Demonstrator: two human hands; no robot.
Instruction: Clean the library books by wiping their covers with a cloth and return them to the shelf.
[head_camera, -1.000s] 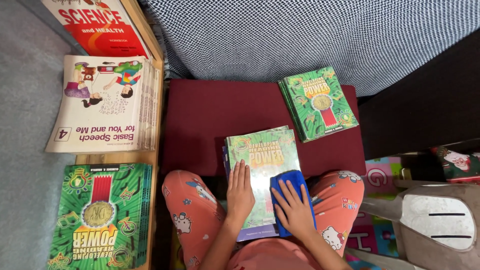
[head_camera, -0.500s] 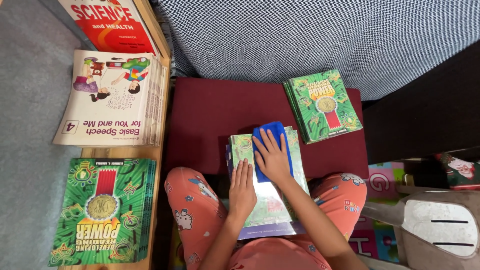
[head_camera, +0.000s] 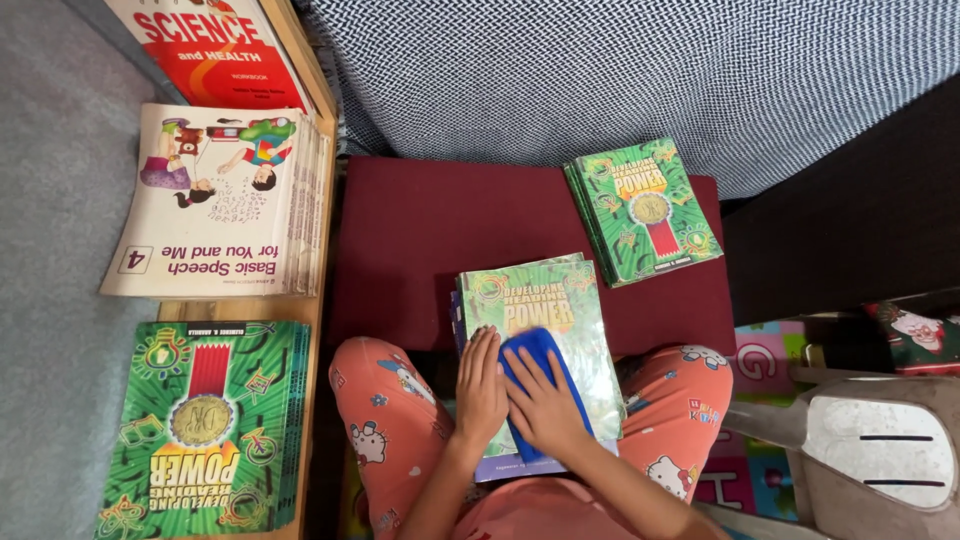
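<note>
Down on the person's lap, a green book (head_camera: 545, 320) with a glossy cover lies on top of a small pile of books that rests across both knees and reaches onto the near edge of a dark red cushioned surface (head_camera: 420, 240). The left hand (head_camera: 481, 385) lies flat and open on the lower left part of the cover, fingers together, holding nothing. The right hand (head_camera: 545, 405) presses a blue cloth (head_camera: 535, 352) against the cover, fingers spread over it; the two hands lie just beside each other. Further back on the red surface, well apart from the lap pile, sits a second stack of green books (head_camera: 645, 210), turned slightly askew. To the person's left a wooden shelf (head_camera: 320, 200) carries three more stacks: a green one (head_camera: 200, 420) nearest, a pale one with cartoon children on the cover (head_camera: 215, 205) behind it, and a red book (head_camera: 205, 45) at the far end. A blue-and-white woven fabric (head_camera: 620, 70) rises behind the red surface. At the right, a grey plastic seat (head_camera: 880, 450) stands near the person's knee, over colourful foam mats (head_camera: 770, 360).
</note>
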